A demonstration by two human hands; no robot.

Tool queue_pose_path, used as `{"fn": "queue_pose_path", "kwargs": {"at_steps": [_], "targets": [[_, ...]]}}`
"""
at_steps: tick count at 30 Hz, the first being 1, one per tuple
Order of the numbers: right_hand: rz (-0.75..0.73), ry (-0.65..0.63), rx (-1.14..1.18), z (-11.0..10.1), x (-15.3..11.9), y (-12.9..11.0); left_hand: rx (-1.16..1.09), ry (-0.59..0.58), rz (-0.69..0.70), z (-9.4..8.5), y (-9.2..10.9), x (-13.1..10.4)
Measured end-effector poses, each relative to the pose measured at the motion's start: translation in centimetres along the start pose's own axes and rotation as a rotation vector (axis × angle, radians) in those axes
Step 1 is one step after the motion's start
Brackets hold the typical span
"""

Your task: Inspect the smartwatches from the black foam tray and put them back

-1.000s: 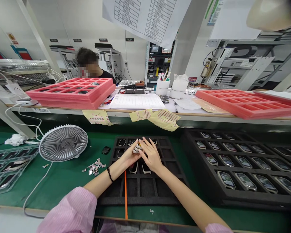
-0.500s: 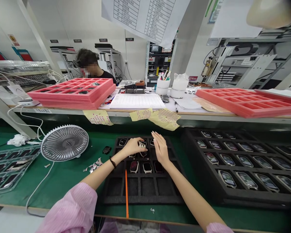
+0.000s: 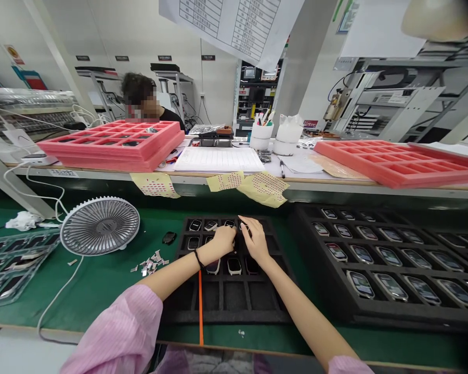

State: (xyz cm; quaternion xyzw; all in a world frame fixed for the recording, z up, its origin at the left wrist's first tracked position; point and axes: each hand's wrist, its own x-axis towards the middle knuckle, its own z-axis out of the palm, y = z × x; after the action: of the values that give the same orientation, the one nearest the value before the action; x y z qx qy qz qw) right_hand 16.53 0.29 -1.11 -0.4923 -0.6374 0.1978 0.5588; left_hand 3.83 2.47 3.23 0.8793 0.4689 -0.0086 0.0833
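Observation:
A black foam tray (image 3: 234,317) lies in front of me, with smartwatch bodies in several of its pockets. My left hand (image 3: 223,240) is over the middle of the tray, its fingers curled downward and closed; whatever they grip is hidden. Close by on the right is my right hand (image 3: 256,241), fingers stretched out, tips beside a watch in the back row. A pale-rimmed watch (image 3: 234,266) sits in a pocket just below my hands. Two more watches (image 3: 195,225) (image 3: 210,225) show at the back left. An orange strip (image 3: 200,311) crosses the tray's front edge.
To the right stands a larger black foam tray (image 3: 393,311) full of watches. At left are a grey fan (image 3: 101,226), small metallic scraps (image 3: 152,264), a dark watch part (image 3: 169,238) and a clear tray (image 3: 15,259). Pink foam trays (image 3: 113,156) rest on the shelf; a person (image 3: 140,96) sits behind.
My left hand has moved slightly right and turned over, its fingers now curled down. Back-left watches it covered now show. My right hand has lowered a little, its fingers leaning left.

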Motion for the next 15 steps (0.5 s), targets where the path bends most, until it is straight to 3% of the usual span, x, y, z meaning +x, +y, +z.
{"fn": "queue_pose_path", "kwargs": {"at_steps": [5,10,12,15], "targets": [[0.266,-0.126,0.222,0.3,0.4,0.3,0.009,0.12,0.031,-0.3,-1.1,-2.7],[0.416,-0.405,0.44,1.3,-1.2,-2.6,-0.046,0.277,0.032,-1.1,-1.3,-6.3],[0.41,-0.458,0.493,1.8,-2.5,-4.3,-0.083,0.324,0.043,-1.4,-1.3,-7.9],[0.275,-0.441,0.463,2.7,-4.2,-6.2,-0.101,0.322,0.043,-1.9,-1.1,-10.4]]}}
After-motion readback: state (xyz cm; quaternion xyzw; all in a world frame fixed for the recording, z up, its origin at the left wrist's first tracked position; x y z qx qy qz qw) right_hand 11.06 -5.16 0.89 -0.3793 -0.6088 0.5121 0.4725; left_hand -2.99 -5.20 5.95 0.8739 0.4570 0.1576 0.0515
